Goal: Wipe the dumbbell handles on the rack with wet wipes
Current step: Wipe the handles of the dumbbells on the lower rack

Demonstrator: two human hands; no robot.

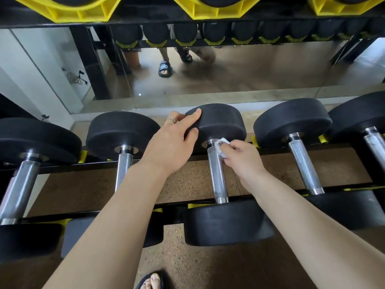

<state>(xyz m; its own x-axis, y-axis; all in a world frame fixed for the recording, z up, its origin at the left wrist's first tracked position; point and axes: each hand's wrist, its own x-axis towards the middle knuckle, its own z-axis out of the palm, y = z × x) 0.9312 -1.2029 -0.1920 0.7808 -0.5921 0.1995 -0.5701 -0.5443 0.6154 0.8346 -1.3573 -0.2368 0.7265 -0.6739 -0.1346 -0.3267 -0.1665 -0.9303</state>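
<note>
Nearest, at six o'clock, a sandalled foot (153, 280) stands on speckled floor. Both forearms reach toward twelve. Right hand (241, 158) pinches a crumpled wet wipe (221, 146) against the far end of the centre dumbbell handle (216, 174); left hand (173, 140), fingers spread and fairly straight, rests on that dumbbell's far head (220, 122). Wiping looks barely begun; next, drag the wipe toward six along the knurling. Neighbouring handles lie at nine (124, 167) and three (304, 163), with nothing blocking the stroke.
</note>
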